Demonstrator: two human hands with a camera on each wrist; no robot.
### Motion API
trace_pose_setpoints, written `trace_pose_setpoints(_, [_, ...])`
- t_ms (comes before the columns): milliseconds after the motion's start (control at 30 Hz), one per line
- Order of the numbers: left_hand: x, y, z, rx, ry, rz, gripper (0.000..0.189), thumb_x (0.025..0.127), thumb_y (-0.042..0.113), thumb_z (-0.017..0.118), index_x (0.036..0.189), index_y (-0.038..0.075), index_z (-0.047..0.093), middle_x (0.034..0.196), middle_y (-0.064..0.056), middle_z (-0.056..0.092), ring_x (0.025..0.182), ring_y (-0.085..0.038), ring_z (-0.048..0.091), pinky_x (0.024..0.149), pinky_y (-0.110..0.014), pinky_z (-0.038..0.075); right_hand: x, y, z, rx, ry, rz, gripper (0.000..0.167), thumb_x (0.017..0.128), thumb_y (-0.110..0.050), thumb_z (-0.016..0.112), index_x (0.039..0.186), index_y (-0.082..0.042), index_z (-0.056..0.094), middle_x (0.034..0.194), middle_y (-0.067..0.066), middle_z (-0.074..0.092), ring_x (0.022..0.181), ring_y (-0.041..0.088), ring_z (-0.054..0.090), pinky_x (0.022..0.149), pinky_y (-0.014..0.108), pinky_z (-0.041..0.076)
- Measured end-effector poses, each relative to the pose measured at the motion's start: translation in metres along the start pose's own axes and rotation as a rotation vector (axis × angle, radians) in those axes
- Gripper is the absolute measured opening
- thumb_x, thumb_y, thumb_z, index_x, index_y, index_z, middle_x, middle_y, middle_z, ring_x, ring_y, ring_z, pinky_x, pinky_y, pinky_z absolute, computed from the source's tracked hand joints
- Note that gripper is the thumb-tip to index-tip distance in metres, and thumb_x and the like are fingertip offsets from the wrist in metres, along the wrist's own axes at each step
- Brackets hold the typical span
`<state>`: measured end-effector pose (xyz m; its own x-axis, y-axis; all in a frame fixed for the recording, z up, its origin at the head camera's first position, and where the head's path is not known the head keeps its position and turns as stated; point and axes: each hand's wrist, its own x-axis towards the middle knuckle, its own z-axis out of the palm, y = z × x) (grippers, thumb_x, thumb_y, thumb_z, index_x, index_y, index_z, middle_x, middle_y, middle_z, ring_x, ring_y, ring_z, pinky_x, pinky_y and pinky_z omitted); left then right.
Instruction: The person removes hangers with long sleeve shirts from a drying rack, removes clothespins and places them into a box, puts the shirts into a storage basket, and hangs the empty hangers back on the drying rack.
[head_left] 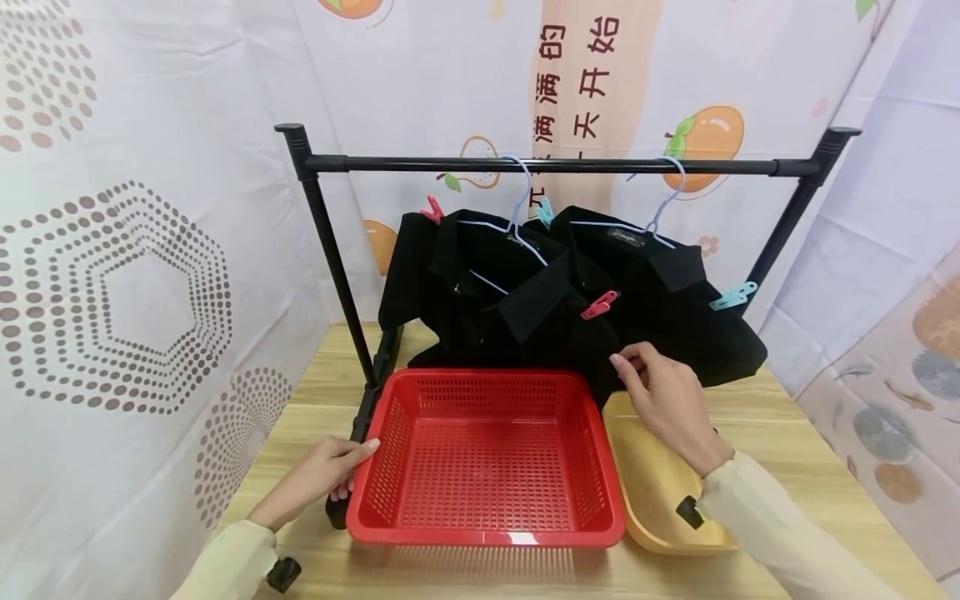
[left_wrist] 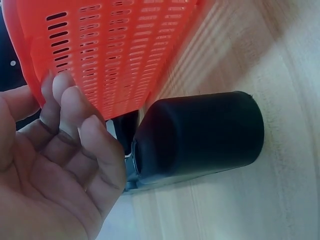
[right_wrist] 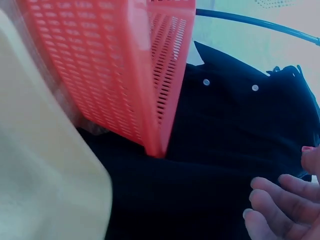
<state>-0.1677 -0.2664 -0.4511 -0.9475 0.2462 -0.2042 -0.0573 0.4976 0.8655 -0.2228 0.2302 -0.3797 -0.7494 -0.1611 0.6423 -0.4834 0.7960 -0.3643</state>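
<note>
At the left side of a red plastic basket [head_left: 487, 542], my left hand [head_left: 324, 475] grips the rim. The thumb lies on top and the curled fingers sit beneath, as the left wrist view shows. The basket holds nothing. My right hand [head_left: 667, 400] is raised over a yellow tray [head_left: 660, 533], in front of two black shirts [head_left: 480, 325] on blue hangers. Its fingers are loosely bent and nothing shows between them. Just above its fingertips a red clothespin [head_left: 599, 305] is clipped to the dark cloth.
The hangers hang from a black rack bar [head_left: 465, 164]. Another red clothespin [head_left: 432, 210] and light blue clothespins [head_left: 733, 296] are clipped on the shirts. A rack foot [left_wrist: 200, 132] lies beside the basket on the wooden table [head_left: 300, 392].
</note>
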Motion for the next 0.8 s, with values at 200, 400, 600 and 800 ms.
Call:
trace_pose_setpoints(200, [0.000,-0.003,0.001,-0.014,0.017,0.002,0.054,0.106,0.049,0.053,0.084,0.002,0.070,0.063,-0.004,0.056,0.053,-0.013,0.050,0.051,-0.030,0.049,0.024,-0.003,0.003,-0.041,0.026,0.026,0.023,0.104,-0.034,0.063,0.105,-0.011,0.065,0.076,-0.002,0.065,0.064,0.016,0.056,0.060,0.039,0.043])
trace_pose_setpoints(400, [0.000,-0.005,0.003,-0.025,0.015,0.018,0.054,0.106,0.047,0.053,0.083,0.001,0.070,0.063,-0.005,0.056,0.053,-0.013,0.050,0.050,-0.029,0.049,0.041,-0.003,0.008,-0.112,0.011,-0.048,0.022,0.105,-0.033,0.061,0.096,-0.013,0.065,0.069,-0.003,0.055,0.061,0.020,0.054,0.056,0.040,0.041])
trace_pose_setpoints(600, [0.000,-0.005,0.003,-0.020,0.014,0.016,0.053,0.107,0.047,0.052,0.084,0.002,0.070,0.063,-0.006,0.057,0.053,-0.013,0.050,0.051,-0.029,0.049,0.051,-0.002,0.010,-0.110,-0.014,-0.138,0.034,0.104,-0.027,0.063,0.073,-0.016,0.052,0.060,-0.004,0.040,0.054,0.018,0.044,0.053,0.035,0.035])
trace_pose_setpoints(800, [0.000,-0.005,0.003,-0.027,0.020,0.015,0.053,0.107,0.047,0.053,0.085,0.001,0.070,0.063,-0.006,0.057,0.053,-0.013,0.050,0.051,-0.029,0.049,0.057,-0.001,0.010,-0.081,-0.021,-0.187,0.022,0.104,-0.017,0.062,0.084,-0.013,0.055,0.061,-0.004,0.040,0.054,0.017,0.044,0.054,0.035,0.036])
